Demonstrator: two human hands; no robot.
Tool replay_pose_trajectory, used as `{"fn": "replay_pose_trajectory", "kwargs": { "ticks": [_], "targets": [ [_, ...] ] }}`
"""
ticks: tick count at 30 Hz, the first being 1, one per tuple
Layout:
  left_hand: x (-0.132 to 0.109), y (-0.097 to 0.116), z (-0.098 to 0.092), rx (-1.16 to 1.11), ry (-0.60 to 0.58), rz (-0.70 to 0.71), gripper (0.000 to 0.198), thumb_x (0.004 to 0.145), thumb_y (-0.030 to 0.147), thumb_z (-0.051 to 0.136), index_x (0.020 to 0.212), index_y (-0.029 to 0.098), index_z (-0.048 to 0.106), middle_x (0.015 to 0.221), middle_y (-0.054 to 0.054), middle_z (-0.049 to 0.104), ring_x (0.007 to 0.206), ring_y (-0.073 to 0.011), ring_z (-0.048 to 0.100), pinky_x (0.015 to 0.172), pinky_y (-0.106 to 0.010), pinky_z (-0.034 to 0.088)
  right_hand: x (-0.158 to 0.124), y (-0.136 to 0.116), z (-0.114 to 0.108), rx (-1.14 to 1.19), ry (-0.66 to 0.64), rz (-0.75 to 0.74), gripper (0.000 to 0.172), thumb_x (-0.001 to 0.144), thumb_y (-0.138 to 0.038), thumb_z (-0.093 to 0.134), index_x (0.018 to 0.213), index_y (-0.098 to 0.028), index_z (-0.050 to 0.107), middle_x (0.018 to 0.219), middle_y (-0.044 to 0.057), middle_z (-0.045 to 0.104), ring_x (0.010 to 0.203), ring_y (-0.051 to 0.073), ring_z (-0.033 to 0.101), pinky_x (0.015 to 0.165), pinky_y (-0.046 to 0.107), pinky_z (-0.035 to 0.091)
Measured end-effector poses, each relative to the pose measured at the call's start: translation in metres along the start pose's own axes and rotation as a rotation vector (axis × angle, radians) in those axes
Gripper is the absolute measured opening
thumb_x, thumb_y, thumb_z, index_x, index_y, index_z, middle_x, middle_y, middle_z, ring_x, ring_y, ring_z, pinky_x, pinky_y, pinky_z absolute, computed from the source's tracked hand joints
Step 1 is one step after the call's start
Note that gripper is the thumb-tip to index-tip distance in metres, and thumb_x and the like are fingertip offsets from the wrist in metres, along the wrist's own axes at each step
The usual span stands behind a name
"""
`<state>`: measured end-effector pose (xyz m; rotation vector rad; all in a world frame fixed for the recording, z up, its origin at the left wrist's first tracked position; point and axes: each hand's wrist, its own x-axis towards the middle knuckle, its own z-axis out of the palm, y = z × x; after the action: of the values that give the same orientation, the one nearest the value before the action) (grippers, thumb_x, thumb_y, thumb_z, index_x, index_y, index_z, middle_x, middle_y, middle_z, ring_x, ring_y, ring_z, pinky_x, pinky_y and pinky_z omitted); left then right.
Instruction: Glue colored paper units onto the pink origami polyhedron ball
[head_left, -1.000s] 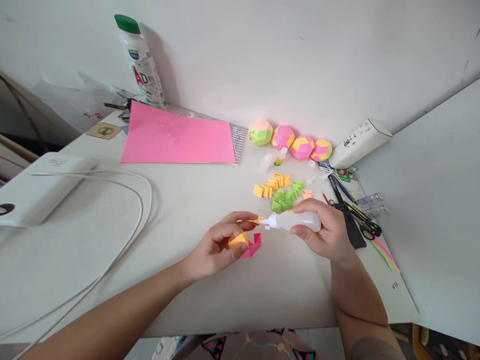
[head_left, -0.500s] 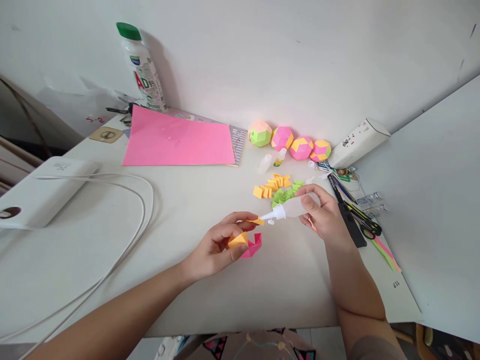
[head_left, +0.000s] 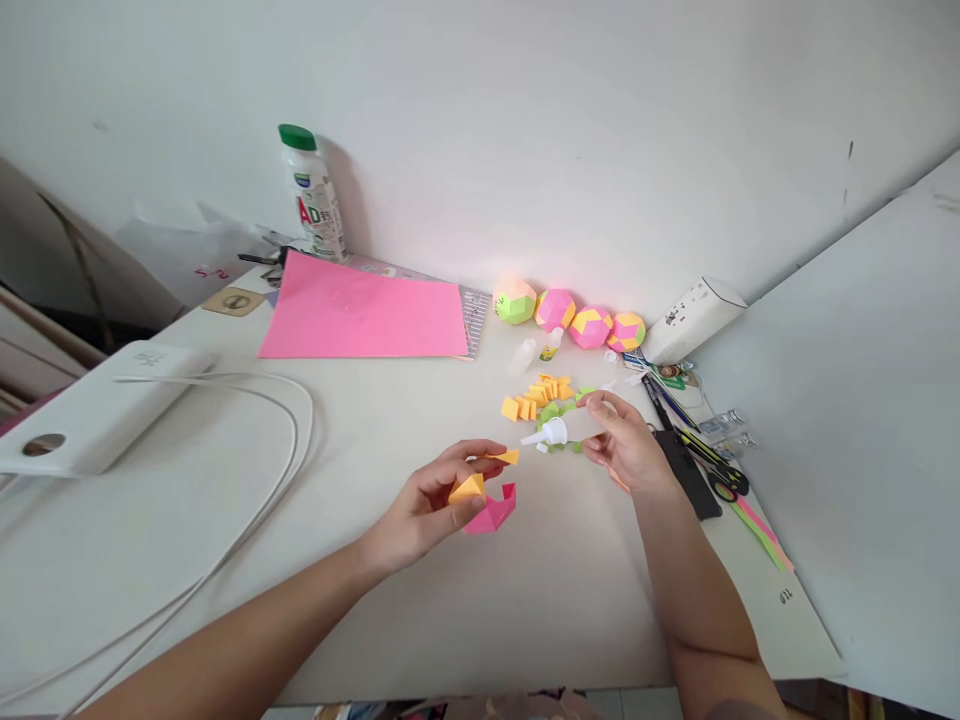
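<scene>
My left hand (head_left: 435, 500) is closed on a partly built paper piece (head_left: 484, 497) of orange and pink folded units, held just above the white table (head_left: 375, 560). My right hand (head_left: 626, 445) grips a small clear glue bottle (head_left: 566, 430) with a white nozzle that points left toward the paper piece, a short gap away. Behind the bottle lies a heap of orange and green folded paper units (head_left: 544, 395).
Several finished paper balls (head_left: 570, 320) line the wall with a white box (head_left: 690, 318) beside them. A pink sheet (head_left: 367, 320), a green-capped bottle (head_left: 313, 195), scissors and pens (head_left: 701, 450), a white device (head_left: 97, 405) and its cable (head_left: 255, 470) also lie on the table.
My right hand has drawn the glue bottle back from the orange flap and toward the paper heap. The view has tilted up. My left hand keeps its hold.
</scene>
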<state>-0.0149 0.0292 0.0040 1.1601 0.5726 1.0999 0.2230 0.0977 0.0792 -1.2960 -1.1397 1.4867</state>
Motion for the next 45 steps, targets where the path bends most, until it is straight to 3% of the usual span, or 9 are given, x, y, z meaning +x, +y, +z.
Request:
{"fn": "replay_pose_trajectory", "kwargs": {
  "ticks": [7,18,38,42,45],
  "targets": [
    [0.001,0.000,-0.001,-0.020,0.009,0.011,0.010,0.084,0.025,0.062,0.078,0.017,0.064,0.131,-0.009,0.046,0.121,-0.0301,0.051,0.105,-0.046,0.038,-0.006,0.003,-0.001,-0.156,-0.005,-0.111,0.028,0.073,-0.043,0.072,0.079,-0.020,0.057,0.081,-0.003,0.049,0.041,0.001,0.035,0.038,0.019,0.025],
    [0.001,0.001,0.000,-0.017,0.014,0.003,0.012,0.084,0.025,0.062,0.076,0.017,0.064,0.131,-0.010,0.045,0.120,-0.0297,0.051,0.102,-0.044,0.040,-0.010,0.008,-0.002,-0.290,-0.059,-0.162,0.026,0.077,-0.043,0.069,0.085,-0.022,0.057,0.076,-0.003,0.048,0.044,0.003,0.036,0.040,0.020,0.028],
    [0.000,0.000,-0.001,0.001,0.008,-0.008,0.013,0.084,0.026,0.062,0.076,0.017,0.064,0.131,-0.009,0.046,0.120,-0.0296,0.052,0.104,-0.045,0.039,-0.016,0.004,0.006,-0.380,-0.011,-0.224,0.030,0.076,-0.046,0.068,0.085,-0.020,0.056,0.066,-0.006,0.047,0.039,0.003,0.036,0.037,0.019,0.030],
    [-0.001,0.000,-0.001,0.000,0.014,-0.017,0.015,0.084,0.027,0.063,0.075,0.016,0.063,0.131,-0.010,0.047,0.120,-0.0297,0.051,0.105,-0.045,0.039,-0.013,0.006,0.006,-0.270,-0.032,-0.220,0.028,0.075,-0.044,0.069,0.083,-0.020,0.057,0.074,-0.004,0.052,0.040,0.002,0.037,0.037,0.020,0.030],
    [0.000,0.000,-0.001,-0.011,0.016,-0.023,0.015,0.084,0.027,0.063,0.073,0.016,0.062,0.131,-0.009,0.048,0.120,-0.0292,0.051,0.106,-0.046,0.037,-0.007,0.006,0.002,-0.099,0.000,-0.170,0.027,0.073,-0.041,0.072,0.081,-0.020,0.056,0.064,-0.005,0.050,0.041,0.005,0.039,0.038,0.020,0.032]
  ]
}}
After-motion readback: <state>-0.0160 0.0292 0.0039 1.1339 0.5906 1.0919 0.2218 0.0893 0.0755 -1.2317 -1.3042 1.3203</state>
